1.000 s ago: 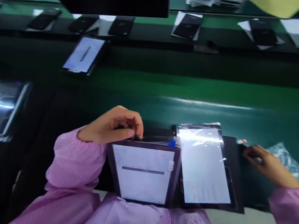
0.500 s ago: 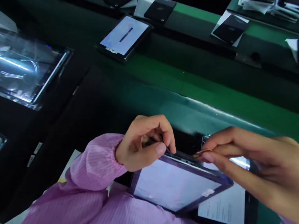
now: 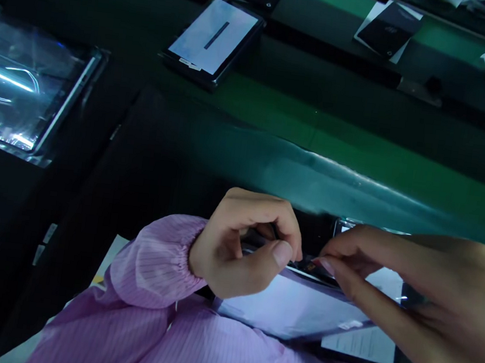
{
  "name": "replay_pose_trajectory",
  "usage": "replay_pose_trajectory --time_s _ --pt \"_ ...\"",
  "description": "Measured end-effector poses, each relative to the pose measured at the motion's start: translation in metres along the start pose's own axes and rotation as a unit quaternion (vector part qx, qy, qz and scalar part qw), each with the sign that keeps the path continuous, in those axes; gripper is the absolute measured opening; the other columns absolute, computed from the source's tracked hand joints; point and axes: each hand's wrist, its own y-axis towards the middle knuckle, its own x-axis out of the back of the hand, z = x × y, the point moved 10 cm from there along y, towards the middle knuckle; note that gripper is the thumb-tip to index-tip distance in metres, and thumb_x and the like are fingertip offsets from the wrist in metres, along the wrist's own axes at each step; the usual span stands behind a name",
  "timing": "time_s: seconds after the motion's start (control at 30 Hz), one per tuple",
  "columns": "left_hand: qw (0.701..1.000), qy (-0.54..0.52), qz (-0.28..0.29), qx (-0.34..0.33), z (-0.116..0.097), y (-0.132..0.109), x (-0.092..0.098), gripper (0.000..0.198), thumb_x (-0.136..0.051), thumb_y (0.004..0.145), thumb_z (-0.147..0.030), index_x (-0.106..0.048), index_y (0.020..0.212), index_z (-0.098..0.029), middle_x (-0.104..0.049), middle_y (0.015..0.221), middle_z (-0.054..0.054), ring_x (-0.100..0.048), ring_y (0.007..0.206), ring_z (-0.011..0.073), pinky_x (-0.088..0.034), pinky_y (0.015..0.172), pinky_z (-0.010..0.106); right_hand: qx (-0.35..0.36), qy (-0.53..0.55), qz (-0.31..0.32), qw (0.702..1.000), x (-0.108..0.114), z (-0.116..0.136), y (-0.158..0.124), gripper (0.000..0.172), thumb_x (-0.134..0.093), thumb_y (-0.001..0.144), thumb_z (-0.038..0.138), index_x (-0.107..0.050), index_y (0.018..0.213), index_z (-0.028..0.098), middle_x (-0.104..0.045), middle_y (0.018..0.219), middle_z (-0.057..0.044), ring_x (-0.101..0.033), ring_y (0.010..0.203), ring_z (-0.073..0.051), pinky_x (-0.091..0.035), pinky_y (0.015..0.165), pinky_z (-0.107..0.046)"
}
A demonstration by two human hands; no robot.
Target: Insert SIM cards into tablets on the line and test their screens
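A tablet [image 3: 289, 305] with a lit pale screen leans against my lap, its upper edge toward my hands. At that edge my left hand [image 3: 247, 247] is closed, thumb and index finger pinched together; what lies between the fingertips is hidden. Facing it from the right, my right hand [image 3: 406, 284] pinches a small thin card [image 3: 312, 265] with gold-coloured marks, close against the tablet's edge. Behind the tablet, partly covered by my right hand, another tablet [image 3: 361, 344] shows a page of text.
A lit tablet [image 3: 214, 34] lies farther back on the green bench mat [image 3: 278, 109]. Film-covered tablets [image 3: 11, 82] lie to the left. Dark devices on white paper, such as one dark tablet [image 3: 389, 29], line the back ledge.
The view has shifted slightly. My hands have drawn closer together, and the small card now sits lower at the tablet's edge. The tablet has tilted, so its screen looks narrower.
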Motion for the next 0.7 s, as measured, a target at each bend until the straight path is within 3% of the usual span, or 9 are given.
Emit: replay_pose_trajectory --time_s 0.1,0.4,0.57,0.7 --pt "1.0 -0.003 -0.005 0.001 -0.001 0.001 0.001 0.043 -0.057 0.09 -0.048 -0.062 0.064 -0.014 -0.066 0.061 0.006 -0.056 0.051 0.0118 -0.042 0.046 0.024 -0.013 0.015 0.081 0.997 -0.013 -0.002 0.002 0.018 -0.045 0.097 0.033 -0.062 0.092 0.028 -0.058 0.051 0.008 -0.044 0.031 -0.007 -0.028 0.032 -0.024" --pt "1.0 -0.021 -0.005 0.001 0.008 0.002 0.003 0.038 -0.06 0.088 -0.043 -0.062 0.065 -0.013 -0.066 0.062 0.007 -0.06 0.054 0.0136 -0.045 0.05 0.024 -0.056 0.088 0.194 0.976 -0.037 -0.005 0.01 0.021 -0.045 0.095 0.024 -0.057 0.078 0.024 -0.058 0.06 0.006 -0.046 0.044 -0.006 -0.029 0.04 -0.021" --pt "0.998 -0.057 -0.01 -0.016 0.018 0.006 0.006 0.032 -0.059 0.088 -0.036 -0.062 0.065 -0.013 -0.067 0.062 0.007 -0.061 0.055 0.0134 -0.047 0.05 0.023 -0.057 0.124 0.232 0.963 -0.048 -0.008 0.017 0.023 -0.046 0.093 0.021 -0.054 0.072 0.023 -0.054 0.057 0.005 -0.041 0.045 -0.007 -0.028 0.042 -0.022" --pt "0.998 -0.054 -0.002 -0.011 0.026 0.007 0.007 0.032 -0.059 0.087 -0.035 -0.063 0.065 -0.013 -0.067 0.062 0.008 -0.058 0.051 0.0121 -0.045 0.047 0.022 -0.037 0.115 0.224 0.967 -0.052 -0.008 0.018 0.025 -0.047 0.093 0.021 -0.054 0.069 0.021 -0.051 0.057 0.005 -0.038 0.043 -0.007 -0.025 0.042 -0.024"
